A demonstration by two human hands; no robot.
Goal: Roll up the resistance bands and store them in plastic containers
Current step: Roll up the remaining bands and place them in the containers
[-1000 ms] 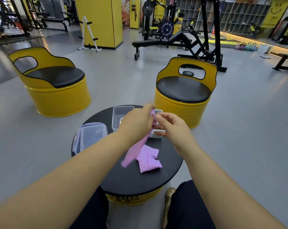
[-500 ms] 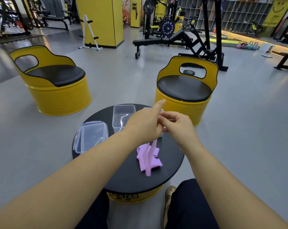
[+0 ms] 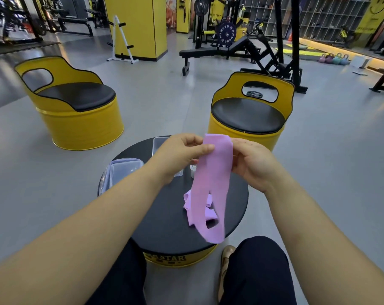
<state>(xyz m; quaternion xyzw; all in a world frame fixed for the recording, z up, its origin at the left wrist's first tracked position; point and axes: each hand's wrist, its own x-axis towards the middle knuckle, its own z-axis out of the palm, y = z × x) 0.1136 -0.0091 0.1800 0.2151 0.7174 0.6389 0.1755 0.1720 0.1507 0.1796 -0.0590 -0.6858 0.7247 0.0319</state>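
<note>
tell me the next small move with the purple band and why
Probably begin rolling the top edge down over itself. The purple band hangs flat and unrolled, its top held between the left hand and the right hand, its lower end dangling above the black table, so it is not ready to store.

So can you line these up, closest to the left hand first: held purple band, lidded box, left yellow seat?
1. Held purple band, pinched in the left hand.
2. Lidded box, left side of the table.
3. Yellow seat, far left on the floor.
</note>
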